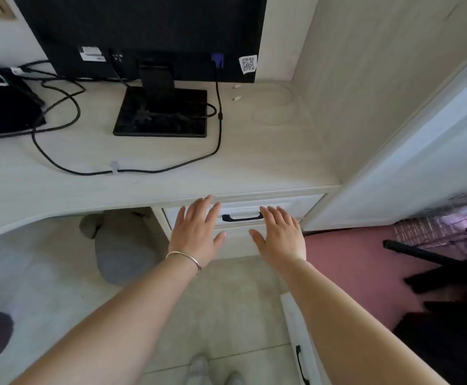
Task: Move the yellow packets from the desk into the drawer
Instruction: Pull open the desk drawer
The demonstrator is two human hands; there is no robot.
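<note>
Drawer (pixel 296 204) sits shut under the desk (pixel 254 162), no yellow packets in sight, presumably inside, while left hand (pixel 196 232) and right hand (pixel 279 234) spread flat, empty, flanking its handle (pixel 242 217): an even two-palm push should seat it flush.

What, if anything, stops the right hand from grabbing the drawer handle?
Nothing obvious, so probably yes, it can. The right hand is open with its fingertips beside the right end of the handle, which lies uncovered on the front of the drawer.
</note>
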